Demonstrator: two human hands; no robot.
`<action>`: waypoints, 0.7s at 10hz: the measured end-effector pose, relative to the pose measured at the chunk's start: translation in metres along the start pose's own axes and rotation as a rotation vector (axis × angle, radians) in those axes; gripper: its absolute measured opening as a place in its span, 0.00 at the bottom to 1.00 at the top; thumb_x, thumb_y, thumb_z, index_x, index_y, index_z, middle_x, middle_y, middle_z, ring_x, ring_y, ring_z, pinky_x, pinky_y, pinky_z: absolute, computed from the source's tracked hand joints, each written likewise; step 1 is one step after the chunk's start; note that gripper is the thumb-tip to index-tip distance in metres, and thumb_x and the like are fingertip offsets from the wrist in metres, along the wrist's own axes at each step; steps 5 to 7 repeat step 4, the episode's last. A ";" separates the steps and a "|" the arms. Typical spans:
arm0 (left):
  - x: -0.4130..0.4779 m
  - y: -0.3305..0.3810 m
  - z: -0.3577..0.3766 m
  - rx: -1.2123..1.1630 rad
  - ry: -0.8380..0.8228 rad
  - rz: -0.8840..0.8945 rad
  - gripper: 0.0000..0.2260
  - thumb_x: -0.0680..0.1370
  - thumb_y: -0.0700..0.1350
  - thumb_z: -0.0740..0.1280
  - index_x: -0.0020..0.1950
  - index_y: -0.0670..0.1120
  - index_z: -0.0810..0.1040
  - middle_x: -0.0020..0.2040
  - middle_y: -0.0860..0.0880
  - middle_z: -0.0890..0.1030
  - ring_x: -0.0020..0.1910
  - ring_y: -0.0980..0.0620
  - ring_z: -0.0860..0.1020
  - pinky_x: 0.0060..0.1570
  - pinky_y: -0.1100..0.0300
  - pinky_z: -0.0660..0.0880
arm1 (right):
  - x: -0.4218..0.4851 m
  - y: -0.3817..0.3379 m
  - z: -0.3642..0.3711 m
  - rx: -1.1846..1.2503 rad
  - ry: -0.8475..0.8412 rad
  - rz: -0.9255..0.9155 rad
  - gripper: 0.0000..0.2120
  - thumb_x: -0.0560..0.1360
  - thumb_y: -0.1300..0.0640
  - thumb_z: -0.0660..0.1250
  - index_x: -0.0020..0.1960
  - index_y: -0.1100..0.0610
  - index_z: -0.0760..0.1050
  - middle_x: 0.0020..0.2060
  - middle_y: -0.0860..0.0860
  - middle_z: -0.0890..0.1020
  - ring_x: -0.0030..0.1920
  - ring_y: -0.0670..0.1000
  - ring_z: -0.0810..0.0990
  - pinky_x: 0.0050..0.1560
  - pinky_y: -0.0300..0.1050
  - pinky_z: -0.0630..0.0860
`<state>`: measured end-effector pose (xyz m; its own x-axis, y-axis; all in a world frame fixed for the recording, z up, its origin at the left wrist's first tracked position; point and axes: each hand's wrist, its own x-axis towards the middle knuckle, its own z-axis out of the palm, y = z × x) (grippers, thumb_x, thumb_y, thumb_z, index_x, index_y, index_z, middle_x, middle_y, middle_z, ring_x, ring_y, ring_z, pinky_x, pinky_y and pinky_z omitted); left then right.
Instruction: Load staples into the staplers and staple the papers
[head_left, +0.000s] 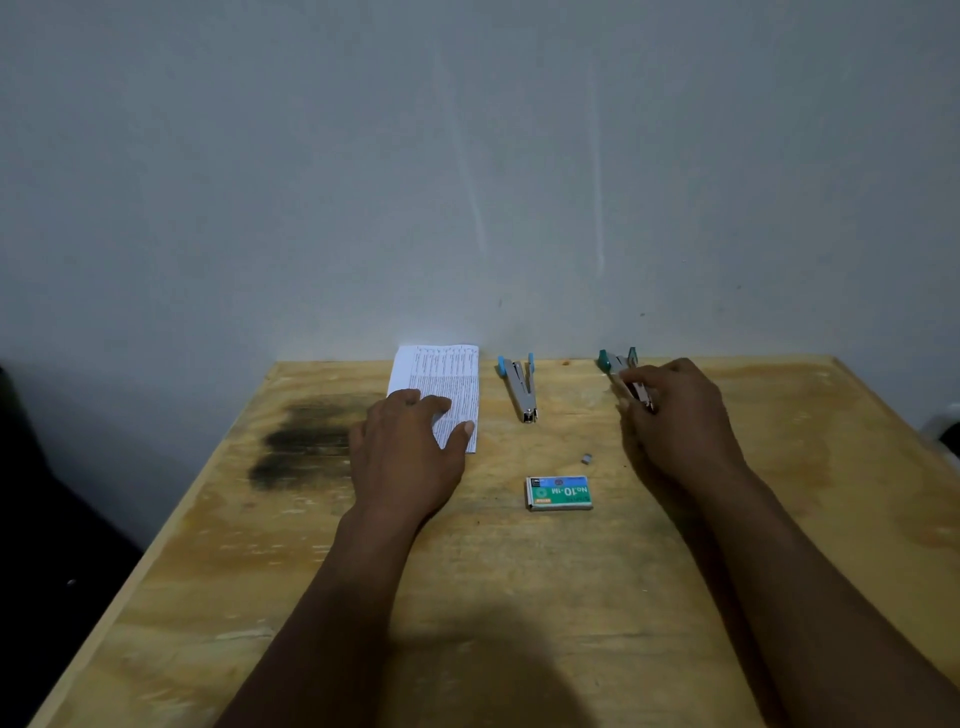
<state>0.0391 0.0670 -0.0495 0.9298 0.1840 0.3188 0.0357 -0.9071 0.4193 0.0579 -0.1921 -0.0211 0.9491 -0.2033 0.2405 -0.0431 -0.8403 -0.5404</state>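
Observation:
A stack of printed papers (447, 379) lies at the table's far edge. My left hand (410, 452) rests flat on its near part, fingers spread. To its right a metal stapler with light-blue grips (521, 387) lies untouched. Further right, my right hand (675, 421) closes its fingers on a second metal stapler with teal grips (615, 364), whose front half is hidden by the fingers. A green staple box (559, 492) marked No.10-1M sits between my forearms. A small loose strip of staples (586, 458) lies just beyond the box.
The wooden table (519, 597) has a dark stain (306, 441) at the left. A grey wall (467, 182) stands right behind the table's far edge. The table's left edge drops into darkness.

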 end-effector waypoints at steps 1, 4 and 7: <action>0.000 0.001 -0.001 -0.007 -0.013 -0.028 0.20 0.77 0.62 0.68 0.66 0.55 0.80 0.72 0.49 0.76 0.71 0.46 0.72 0.70 0.44 0.66 | 0.002 0.003 0.004 0.020 0.026 0.017 0.18 0.78 0.60 0.69 0.68 0.52 0.77 0.66 0.58 0.77 0.60 0.58 0.77 0.56 0.45 0.73; -0.007 0.013 0.000 0.031 0.131 0.039 0.19 0.78 0.59 0.67 0.67 0.53 0.79 0.72 0.46 0.75 0.73 0.44 0.70 0.72 0.45 0.60 | -0.011 0.002 0.007 0.117 0.131 0.004 0.22 0.78 0.51 0.67 0.70 0.55 0.74 0.63 0.58 0.75 0.62 0.57 0.72 0.55 0.47 0.72; -0.007 0.013 0.000 0.031 0.131 0.039 0.19 0.78 0.59 0.67 0.67 0.53 0.79 0.72 0.46 0.75 0.73 0.44 0.70 0.72 0.45 0.60 | -0.011 0.002 0.007 0.117 0.131 0.004 0.22 0.78 0.51 0.67 0.70 0.55 0.74 0.63 0.58 0.75 0.62 0.57 0.72 0.55 0.47 0.72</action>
